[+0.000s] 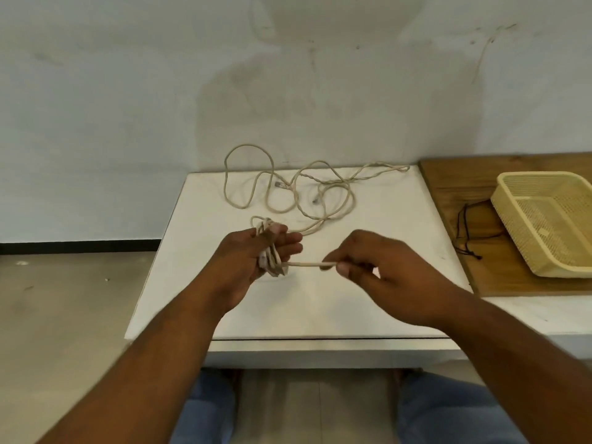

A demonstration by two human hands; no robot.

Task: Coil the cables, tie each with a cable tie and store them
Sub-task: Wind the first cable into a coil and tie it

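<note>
A beige cable (323, 187) lies in loose loops on the white table (378, 238), with clear plugs showing among the loops. Several turns of it are wound round my left hand (256, 261), which holds the coil (272, 261) above the table's middle. My right hand (378, 267) pinches a taut stretch of the cable (307, 265) just right of the coil. Thin black ties (466, 232) lie on the wooden board to the right.
A wooden board (464, 177) lies on the table's right side. On it stands a cream plastic basket (544, 222). A white wall stands behind the table and bare floor lies to the left. My knees show under the front edge.
</note>
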